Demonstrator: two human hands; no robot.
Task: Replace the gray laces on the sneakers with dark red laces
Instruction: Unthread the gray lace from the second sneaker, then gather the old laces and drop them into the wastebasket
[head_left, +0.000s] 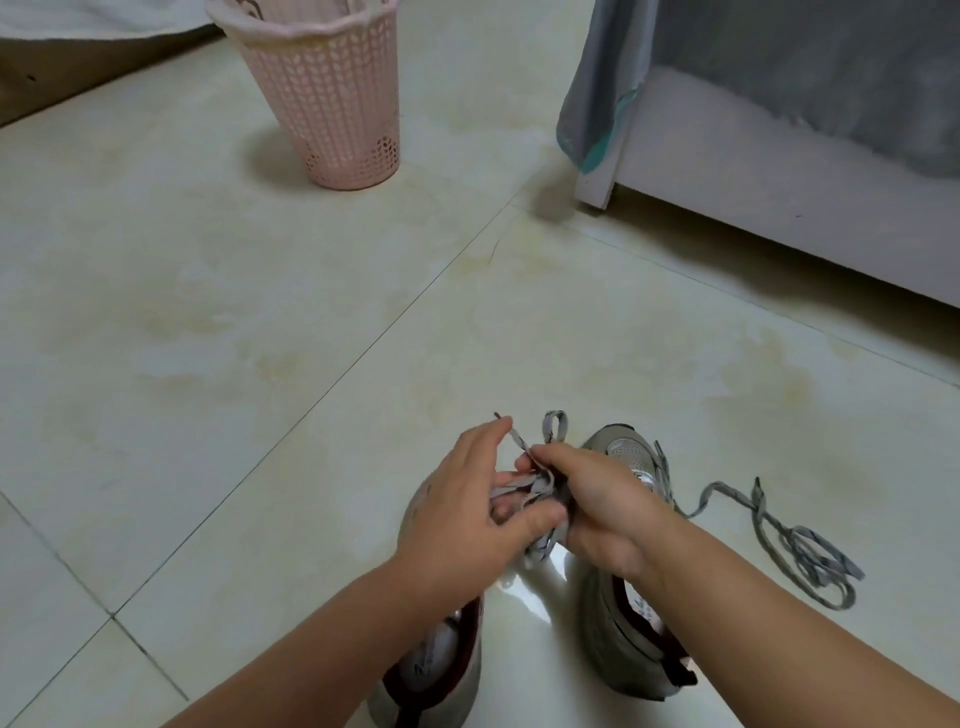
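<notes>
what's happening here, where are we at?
A person sits over two gray sneakers on a pale tiled floor. Both hands work a flat gray lace above the left sneaker: the left hand and the right hand each pinch part of it. The right sneaker looks at least partly unlaced; its loose gray lace trails onto the floor beside it. No dark red laces are in view. A pink plastic basket stands farther back.
</notes>
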